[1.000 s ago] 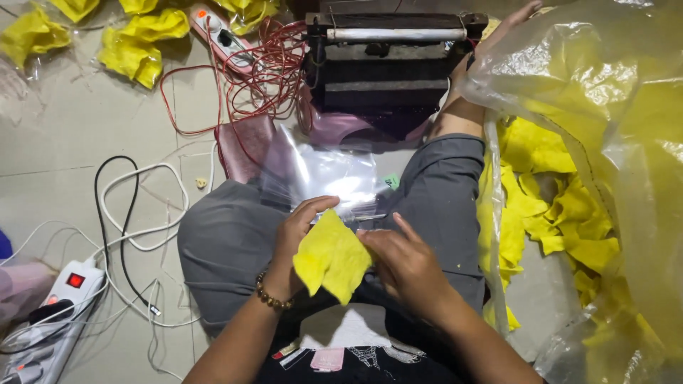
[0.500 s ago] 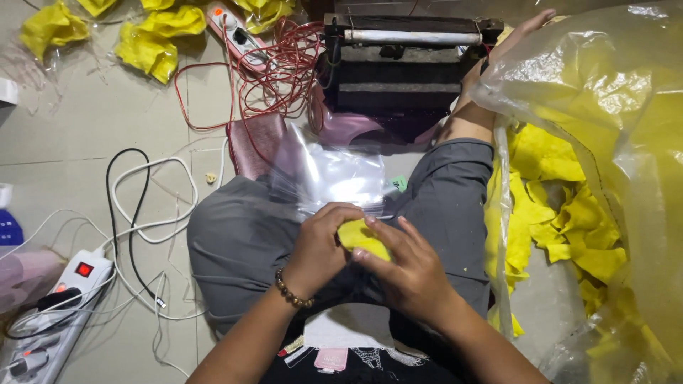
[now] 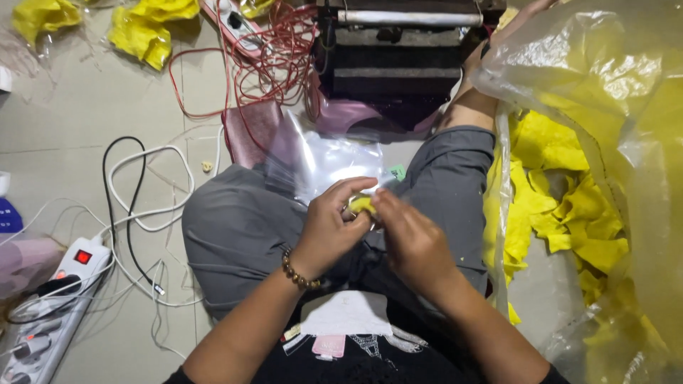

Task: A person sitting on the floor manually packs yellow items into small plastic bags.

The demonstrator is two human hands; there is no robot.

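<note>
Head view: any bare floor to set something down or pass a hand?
Bare grey tile floor upper left, between the yellow cloth pieces, red wire tangle and white cable loops. Crowded: lower left around the white power strip; right side filled by the clear plastic bag.

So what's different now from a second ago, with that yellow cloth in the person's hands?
The yellow cloth, spread open as a flat square a second ago, is now bunched small between both hands, only a corner showing. The left hand and right hand have closed together around it, keeping their grip. The clear plastic bags on the lap, the red wire and the white power strip lie as before.
</note>
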